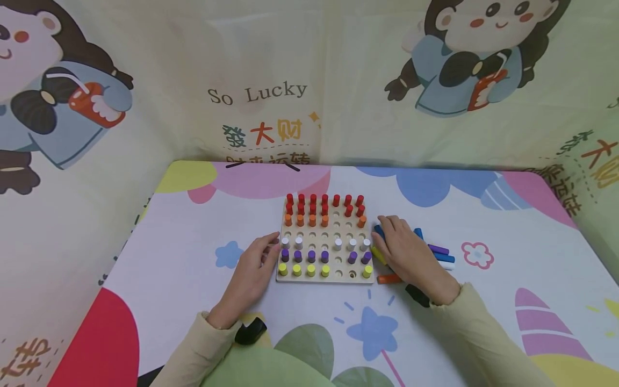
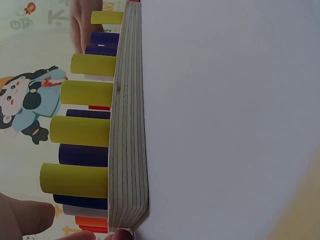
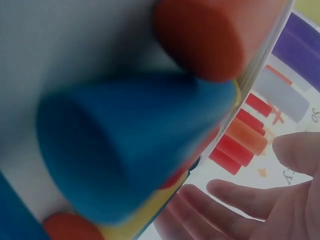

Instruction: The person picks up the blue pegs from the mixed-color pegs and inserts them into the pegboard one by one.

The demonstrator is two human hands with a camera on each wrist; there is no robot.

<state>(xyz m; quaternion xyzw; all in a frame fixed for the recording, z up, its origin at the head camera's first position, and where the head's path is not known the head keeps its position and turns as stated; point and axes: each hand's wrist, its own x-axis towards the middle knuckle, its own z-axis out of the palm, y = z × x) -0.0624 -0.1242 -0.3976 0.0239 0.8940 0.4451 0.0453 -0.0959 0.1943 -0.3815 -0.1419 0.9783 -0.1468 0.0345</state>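
A wooden pegboard (image 1: pixel 314 280) carries rows of upright red pegs (image 1: pixel 312 199), orange pegs (image 1: pixel 312 220), white pegs (image 1: pixel 299 243), purple pegs (image 1: pixel 311 256) and yellow pegs (image 1: pixel 311 270). Some holes in the rows are bare, and one row toward the middle has no pegs. My left hand (image 1: pixel 251 274) rests at the board's left side, a fingertip (image 2: pixel 120 234) right at its corner in the left wrist view. Over the loose pegs on the right lies my right hand (image 1: pixel 408 255), fingers extended, close to a blue peg (image 1: pixel 379 231) and a yellow peg (image 1: pixel 379 255). Its palm hides part of the pile.
Right of the board lie a loose orange peg (image 1: pixel 389 279), a purple peg (image 1: pixel 438 249), a white peg (image 1: pixel 446 265) and more blue pegs (image 1: pixel 444 258). A printed cloth (image 1: pixel 184 301) covers the table, and a cartoon-printed curtain (image 1: pixel 348 123) hangs behind it.
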